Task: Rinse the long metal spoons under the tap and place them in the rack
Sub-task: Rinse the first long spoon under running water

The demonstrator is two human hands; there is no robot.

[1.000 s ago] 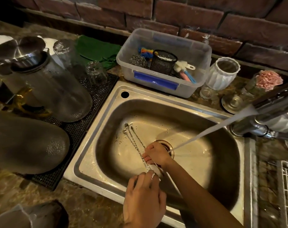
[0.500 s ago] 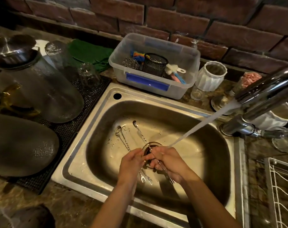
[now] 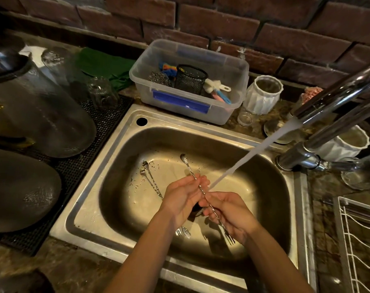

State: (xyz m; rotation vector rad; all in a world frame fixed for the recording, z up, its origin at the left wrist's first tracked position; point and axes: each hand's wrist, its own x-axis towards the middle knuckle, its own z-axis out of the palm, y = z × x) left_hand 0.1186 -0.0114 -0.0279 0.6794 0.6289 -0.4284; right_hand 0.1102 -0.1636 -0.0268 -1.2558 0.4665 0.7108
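Observation:
One long twisted metal spoon is held over the steel sink, bowl end pointing away, fork end near my right wrist. My left hand cups its middle and my right hand grips its lower half. The water stream from the tap lands where the hands meet. Two more long spoons lie on the sink floor to the left, their forked ends showing below my left wrist. A white wire rack sits at the lower right.
A clear plastic tub with brushes and a mesh cup stands behind the sink. White ribbed pots stand by the tap. Upturned glassware and a dark dome rest on a black mat to the left. Brick wall behind.
One spoon has been lifted off the sink floor into both hands and brought up under the stream. My left hand moved from the sink's front edge to the spoon.

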